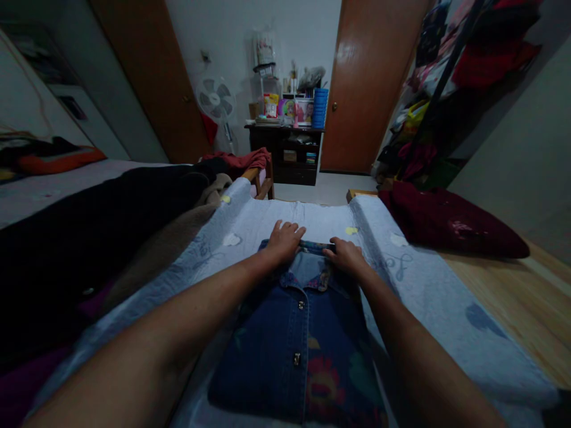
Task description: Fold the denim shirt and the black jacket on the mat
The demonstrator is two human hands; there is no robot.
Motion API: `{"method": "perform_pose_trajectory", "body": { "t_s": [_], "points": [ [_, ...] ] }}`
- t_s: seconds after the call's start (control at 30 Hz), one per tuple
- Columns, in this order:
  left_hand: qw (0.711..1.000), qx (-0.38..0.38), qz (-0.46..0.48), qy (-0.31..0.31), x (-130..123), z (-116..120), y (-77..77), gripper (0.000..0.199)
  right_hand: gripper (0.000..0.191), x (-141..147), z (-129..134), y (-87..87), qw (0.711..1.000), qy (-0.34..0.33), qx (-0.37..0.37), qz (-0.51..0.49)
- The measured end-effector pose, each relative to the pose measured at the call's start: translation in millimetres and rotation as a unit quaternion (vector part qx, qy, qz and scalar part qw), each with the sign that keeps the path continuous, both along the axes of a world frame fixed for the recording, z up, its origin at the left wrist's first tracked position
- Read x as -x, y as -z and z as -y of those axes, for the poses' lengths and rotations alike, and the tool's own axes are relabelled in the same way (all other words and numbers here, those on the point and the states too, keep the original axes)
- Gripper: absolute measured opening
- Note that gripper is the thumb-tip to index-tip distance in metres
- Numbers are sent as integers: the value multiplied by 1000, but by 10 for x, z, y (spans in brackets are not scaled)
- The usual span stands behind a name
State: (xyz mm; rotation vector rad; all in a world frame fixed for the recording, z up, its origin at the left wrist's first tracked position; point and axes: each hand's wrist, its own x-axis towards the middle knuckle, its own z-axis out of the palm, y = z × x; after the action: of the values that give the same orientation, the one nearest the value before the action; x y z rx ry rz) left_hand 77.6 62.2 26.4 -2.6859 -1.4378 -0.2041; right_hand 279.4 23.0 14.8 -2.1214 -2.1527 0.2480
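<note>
A folded blue denim shirt (272, 356) lies front side up before me, with metal buttons down its front and a red and green flower print on the right part. Its collar (289, 279) faces away from me. My left hand (285, 241) rests on the upper left edge of the shirt, its fingers stretched forward and slightly apart. At the upper right edge, my right hand (348, 257) has its thumb and fingers around the collar's back band. Both forearms reach over the sides of the shirt.
Under the shirt is a light grey-blue cloth (446, 309). A dark red cushion (455, 223) lies on a wooden surface at right. Dark clothing (111, 214) is heaped on the left. Beyond stand a fan (216, 98), a dark cabinet (285, 172) and a wooden door (357, 89).
</note>
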Motion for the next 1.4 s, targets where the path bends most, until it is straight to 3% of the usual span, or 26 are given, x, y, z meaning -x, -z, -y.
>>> {"method": "perform_pose_trajectory", "body": {
  "t_s": [0.07, 0.1, 0.17, 0.27, 0.37, 0.53, 0.67, 0.83, 0.93, 1.1, 1.27, 1.4],
  "points": [
    [995, -48, 76, -34, 89, 39, 77, 45, 44, -105, -19, 62, 998, 18, 7, -62],
    [992, -36, 110, -55, 148, 35, 108, 43, 45, -155, -26, 85, 995, 25, 5, -92],
    [982, 26, 155, -107, 290, -10, 162, 42, 46, -237, -33, 116, 991, 38, -1, -126],
    [966, 128, 144, -174, 517, -117, 257, 45, 46, -289, -34, 134, 993, 39, 3, -115],
    [963, 163, 119, -179, 672, -192, 360, 49, 41, -272, -39, 141, 997, 28, 29, -71],
    [970, 143, 120, -156, 738, -217, 401, 44, 36, -216, -66, 151, 998, 42, 31, -35],
    [974, 106, 118, -162, 713, -159, 355, 38, 34, -152, -32, 170, 997, 68, -3, -23],
    [970, -29, 85, -227, 564, 7, 303, 27, 33, 69, 210, 175, 981, 126, -147, 23],
    [959, -95, 129, -232, 432, 146, 273, 23, 38, 240, 415, 133, 973, 97, -206, 30],
    [956, -25, 212, -200, 209, 469, 396, 42, 49, 443, 627, 224, 991, 17, -135, 18],
    [976, 11, 132, -173, 81, 703, 631, 65, 63, 511, 654, 483, 993, 23, -110, 34],
    [981, 24, 84, -174, 80, 710, 671, 69, 66, 522, 653, 540, 992, 42, -114, 38]
  ]
}}
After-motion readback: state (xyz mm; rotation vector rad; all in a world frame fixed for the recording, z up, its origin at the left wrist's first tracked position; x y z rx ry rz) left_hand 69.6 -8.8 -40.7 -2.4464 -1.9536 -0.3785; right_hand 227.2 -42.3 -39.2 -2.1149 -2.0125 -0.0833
